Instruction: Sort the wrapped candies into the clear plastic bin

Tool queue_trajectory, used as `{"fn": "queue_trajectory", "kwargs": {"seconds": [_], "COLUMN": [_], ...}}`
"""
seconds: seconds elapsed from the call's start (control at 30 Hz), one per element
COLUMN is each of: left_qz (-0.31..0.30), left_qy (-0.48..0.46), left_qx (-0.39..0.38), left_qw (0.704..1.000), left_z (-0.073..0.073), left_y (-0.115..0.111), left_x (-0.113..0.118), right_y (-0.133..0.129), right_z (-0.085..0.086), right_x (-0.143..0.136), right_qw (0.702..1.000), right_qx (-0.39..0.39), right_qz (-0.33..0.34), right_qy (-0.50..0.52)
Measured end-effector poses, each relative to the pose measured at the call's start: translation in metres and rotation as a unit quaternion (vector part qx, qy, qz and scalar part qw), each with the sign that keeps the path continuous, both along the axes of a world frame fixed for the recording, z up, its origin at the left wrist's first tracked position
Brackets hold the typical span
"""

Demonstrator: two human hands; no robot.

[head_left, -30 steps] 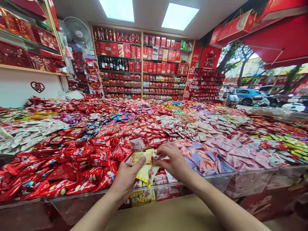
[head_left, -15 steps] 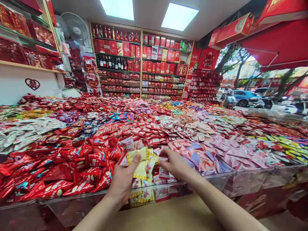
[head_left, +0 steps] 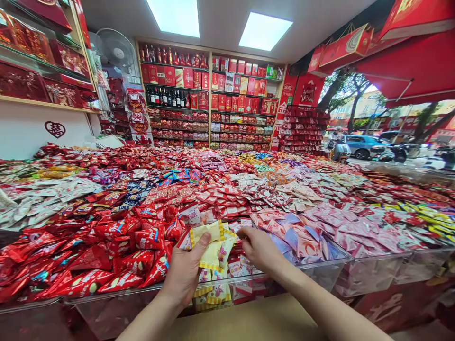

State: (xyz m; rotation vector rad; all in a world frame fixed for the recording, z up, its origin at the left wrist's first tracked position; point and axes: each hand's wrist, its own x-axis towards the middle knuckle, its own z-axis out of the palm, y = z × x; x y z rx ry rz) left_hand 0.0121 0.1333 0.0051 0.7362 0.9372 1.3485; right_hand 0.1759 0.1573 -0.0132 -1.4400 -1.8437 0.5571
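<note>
My left hand is closed on several small yellow candy packets, fanned out with the thumb pressed on top. A pink-and-white packet stands just behind them. To the right, my right hand reaches over a clear bin with its fingers curled down and pinched. Its fingertips are partly hidden, so what they hold cannot be made out. Under and beside it lie white-and-red packets with cartoon prints. More yellow packets show through the bin's clear front wall.
Red shiny snack packets heap up on the left. Pink and lilac packets fill the bin on the right. Clear plastic rims run along the front, with a cardboard surface below. Shelves of bottles and boxes stand behind.
My right hand has moved slightly right, away from the yellow packets, and a white-and-red packet at its fingers no longer shows clearly. My left hand keeps its hold. The view has shifted slightly.
</note>
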Motion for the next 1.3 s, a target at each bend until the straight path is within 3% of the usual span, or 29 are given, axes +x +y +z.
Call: {"fn": "queue_trajectory", "kwargs": {"seconds": [0.07,0.13,0.23,0.3,0.5,0.8,1.03,1.3], "left_qz": [-0.003,-0.009,-0.022,-0.014,0.063,0.043,0.034,0.029], "left_qy": [0.001,0.002,-0.002,-0.012,-0.067,-0.080,-0.088,-0.105], "left_qx": [0.006,0.018,0.037,0.038,0.028,0.056,0.050,0.054], "left_qw": [1.000,1.000,0.999,0.999,0.995,0.994,0.994,0.993], "left_z": [-0.001,-0.002,-0.003,-0.002,0.001,-0.004,-0.004,-0.003], "left_y": [0.000,0.001,0.001,0.000,0.001,0.002,0.002,0.000], "left_x": [0.000,0.000,0.000,0.001,0.002,-0.002,-0.002,-0.001], "right_y": [-0.003,-0.005,-0.007,-0.006,0.006,0.012,0.010,0.010], "right_z": [0.007,0.012,0.015,0.014,0.007,-0.013,-0.017,-0.013], "right_x": [-0.003,-0.008,-0.014,-0.014,0.002,-0.005,-0.004,-0.014], "right_qw": [0.988,0.951,0.910,0.913,0.930,0.941,0.971,0.972], "right_qx": [-0.036,-0.109,-0.175,-0.173,-0.072,-0.082,-0.079,-0.158], "right_qz": [0.008,0.049,0.121,0.120,0.001,0.094,0.061,0.047], "right_qy": [0.147,0.285,0.355,0.351,0.359,0.314,0.217,0.167]}}
